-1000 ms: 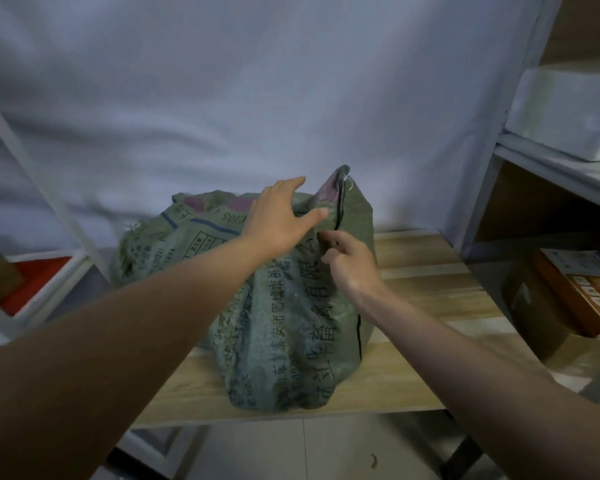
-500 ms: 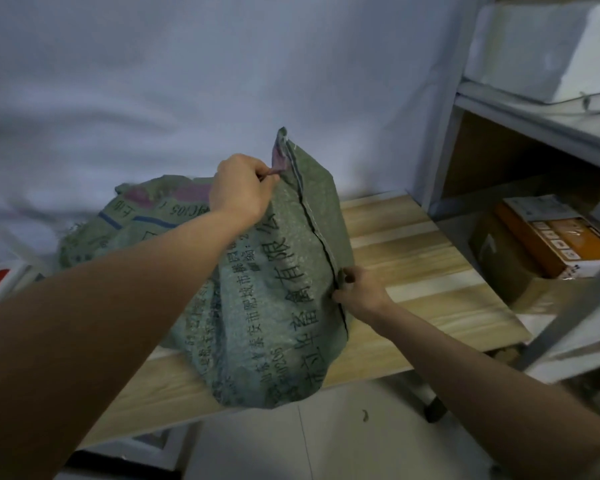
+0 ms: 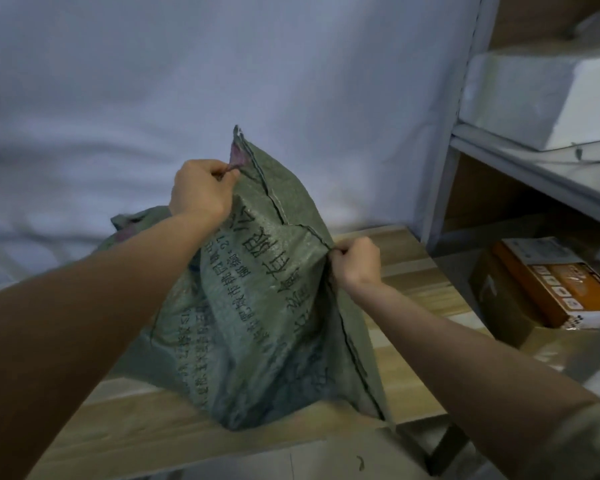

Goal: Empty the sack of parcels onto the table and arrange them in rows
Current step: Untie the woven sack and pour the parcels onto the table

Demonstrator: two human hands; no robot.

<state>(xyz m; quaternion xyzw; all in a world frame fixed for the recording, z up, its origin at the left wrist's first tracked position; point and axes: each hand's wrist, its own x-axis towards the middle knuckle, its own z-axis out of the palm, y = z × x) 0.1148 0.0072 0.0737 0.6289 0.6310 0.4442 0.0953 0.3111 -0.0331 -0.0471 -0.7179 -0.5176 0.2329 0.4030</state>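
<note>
Left hand, fingers curled, grips the upper corner of the green woven sack and holds that corner raised; the purple lining of the sack shows just above the knuckles. Right hand, also curled into a fist, pinches the stitched edge of the sack lower down, at the fold on its right side. Between the two hands the seam runs taut and slanted, so the printed face of the sack, bearing black characters, is stretched toward the camera. The base of the sack rests on the wooden bench, near its front edge; the far end of the sack lies slumped on the bench behind the left forearm. No parcels are visible outside the sack. Behind the bench hangs a pale cloth backdrop. To the right stands a metal shelf unit, carrying a white wrapped block on its upper shelf and, lower down, an orange printed box lying on a brown carton.
</note>
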